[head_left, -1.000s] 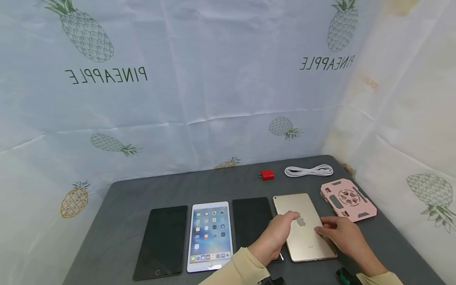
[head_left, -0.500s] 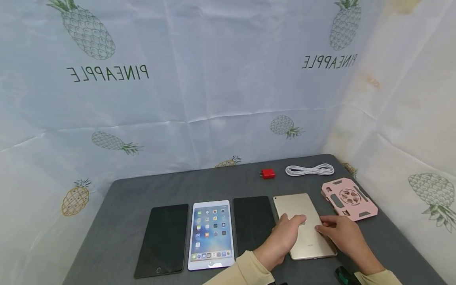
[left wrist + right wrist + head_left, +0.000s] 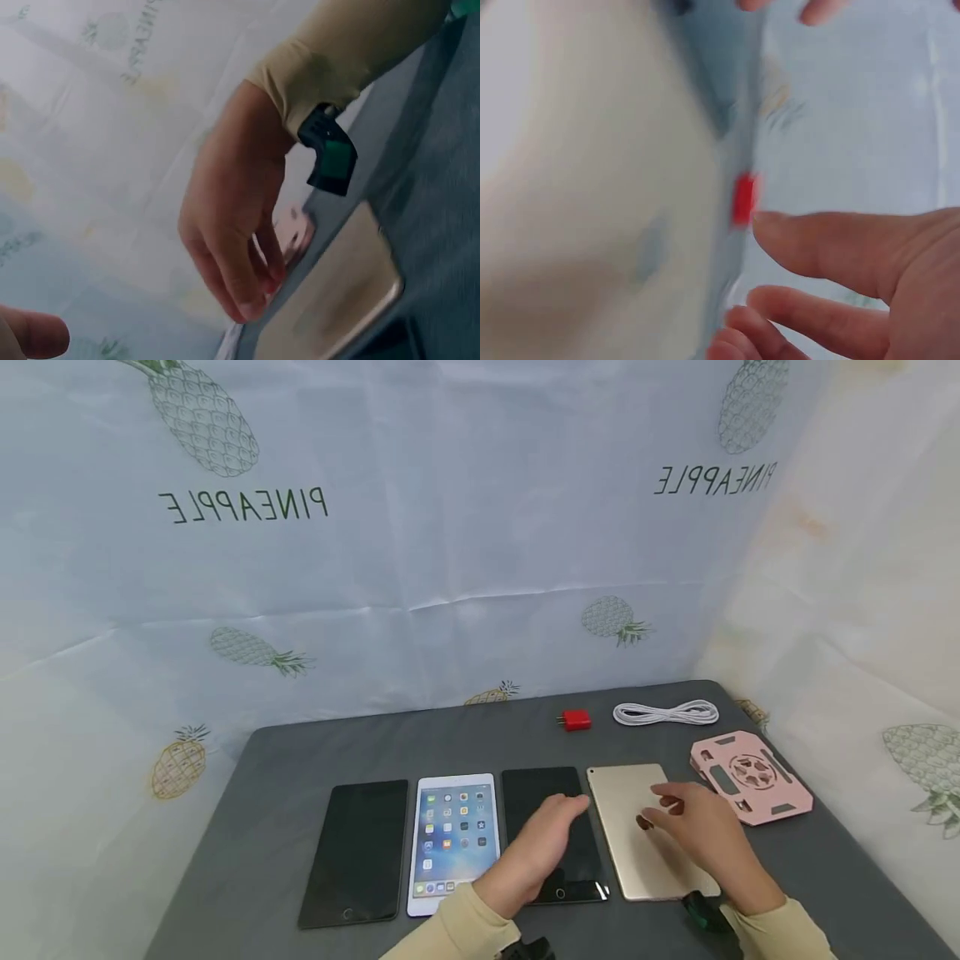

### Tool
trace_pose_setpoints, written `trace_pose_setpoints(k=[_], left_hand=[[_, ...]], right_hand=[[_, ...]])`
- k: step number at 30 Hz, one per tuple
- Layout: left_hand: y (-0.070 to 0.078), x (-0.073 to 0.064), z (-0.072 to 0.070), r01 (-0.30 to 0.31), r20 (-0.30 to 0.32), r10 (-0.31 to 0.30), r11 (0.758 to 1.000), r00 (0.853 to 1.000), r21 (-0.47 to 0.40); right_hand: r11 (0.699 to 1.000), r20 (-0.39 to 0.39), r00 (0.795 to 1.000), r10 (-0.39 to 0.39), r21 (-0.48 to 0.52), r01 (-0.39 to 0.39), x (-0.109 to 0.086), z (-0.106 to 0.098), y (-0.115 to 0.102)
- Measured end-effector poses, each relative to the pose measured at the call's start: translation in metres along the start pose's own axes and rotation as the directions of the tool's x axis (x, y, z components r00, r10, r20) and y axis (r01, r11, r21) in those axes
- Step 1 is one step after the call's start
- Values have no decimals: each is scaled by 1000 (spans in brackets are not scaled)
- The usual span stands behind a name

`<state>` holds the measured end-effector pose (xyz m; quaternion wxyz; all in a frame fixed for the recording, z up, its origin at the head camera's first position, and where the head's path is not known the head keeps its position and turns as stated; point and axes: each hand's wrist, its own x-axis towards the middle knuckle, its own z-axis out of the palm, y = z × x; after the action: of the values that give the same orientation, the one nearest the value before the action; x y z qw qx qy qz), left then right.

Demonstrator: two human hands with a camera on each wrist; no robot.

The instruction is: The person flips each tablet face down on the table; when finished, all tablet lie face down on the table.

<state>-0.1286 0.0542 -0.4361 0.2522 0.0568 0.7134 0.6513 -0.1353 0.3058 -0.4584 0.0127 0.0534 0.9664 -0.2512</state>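
Note:
A gold tablet (image 3: 622, 802) lies face down on the grey table. My right hand (image 3: 705, 835) hovers above it, fingers loosely bent with nothing between them; the left wrist view shows a gap between that hand (image 3: 236, 210) and the tablet (image 3: 352, 285). To its left, my left hand (image 3: 536, 852) is over a black tablet (image 3: 536, 789), thumb extended, holding nothing visible. Its other fingers are mostly hidden. A white tablet (image 3: 457, 818) with a lit home screen comes next to that, partly behind my left sleeve. The right wrist view is blurred, with the gold tablet (image 3: 607, 187) filling its left side.
Another black tablet (image 3: 356, 852) lies at the row's left end. Toward the back edge are a red charger plug (image 3: 577, 720) and a coiled white cable (image 3: 666, 712). A pink case (image 3: 753, 777) sits near the right edge. A pineapple-print curtain (image 3: 450, 527) hangs behind the table.
Both hands have come off the gold tablet, which still lies in its place. My left hand has moved left over the black tablet; my right hand has lifted and shifted over the gold one.

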Motion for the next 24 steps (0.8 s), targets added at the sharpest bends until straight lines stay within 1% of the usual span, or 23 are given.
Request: trace_pose_setpoints(k=[2,4,6,8,11,15,20,24], left_hand=[[-1,-5,-18,-1,-28,1,1000,1000,-5],[-3,-8,-31,3,-53,-4,1000,999,-13],[-6,-9,-42,10,-65,-11,1000,998,-23],[-8,-10,-49,24,-65,-26,999,998,-25],[-11,-10,-56,48,-64,-50,999,997,-24],[-12,-11,-60,81,-68,-82,996,994,-26],[-13,-12,-64,105,-68,-107,994,992,-25],[-15,-13,-65,118,-60,-120,992,991,-36]], right_hand=[[1000,25,1000,-19,19,19,5,2,-20],[999,65,998,-22,39,19,8,5,-42],[999,106,994,-20,50,15,12,11,-61],[999,131,991,-7,52,0,15,19,-76],[1000,137,990,-5,31,0,18,32,-93],[1000,129,992,10,-8,-10,17,47,-106],[998,136,990,42,-42,-37,14,57,-111],[997,135,990,48,-66,-39,12,61,-112]])
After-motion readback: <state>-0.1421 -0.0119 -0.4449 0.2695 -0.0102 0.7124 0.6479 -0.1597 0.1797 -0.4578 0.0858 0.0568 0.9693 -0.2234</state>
